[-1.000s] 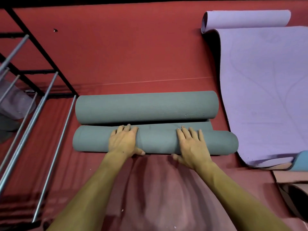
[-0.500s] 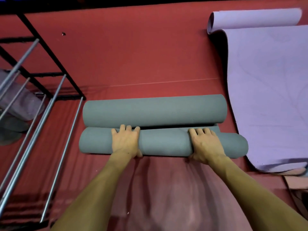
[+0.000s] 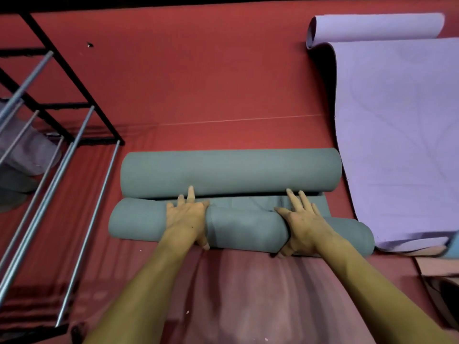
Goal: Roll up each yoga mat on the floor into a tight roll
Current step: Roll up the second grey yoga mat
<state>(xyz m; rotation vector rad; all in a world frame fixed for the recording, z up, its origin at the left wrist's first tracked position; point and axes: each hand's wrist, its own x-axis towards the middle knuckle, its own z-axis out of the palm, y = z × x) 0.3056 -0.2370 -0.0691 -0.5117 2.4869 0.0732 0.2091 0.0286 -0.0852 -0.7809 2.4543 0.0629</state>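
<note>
My left hand (image 3: 186, 217) and right hand (image 3: 304, 220) lie palm-down on the near grey-green roll (image 3: 238, 227), fingers straight and pressing, gripping nothing. The roll's long axis runs crosswise to my arms, on the red floor (image 3: 198, 83). Directly beyond it, touching or nearly so, lies a second grey-green roll (image 3: 231, 171), parallel. Both hands are about equally near; a short flat strip remains between the rolls.

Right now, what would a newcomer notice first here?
Two grey-green rolls lie side by side mid-floor, the left hand and right hand pressing on the nearer one. A lilac mat lies mostly unrolled at right, and a metal rack stands at left.
</note>
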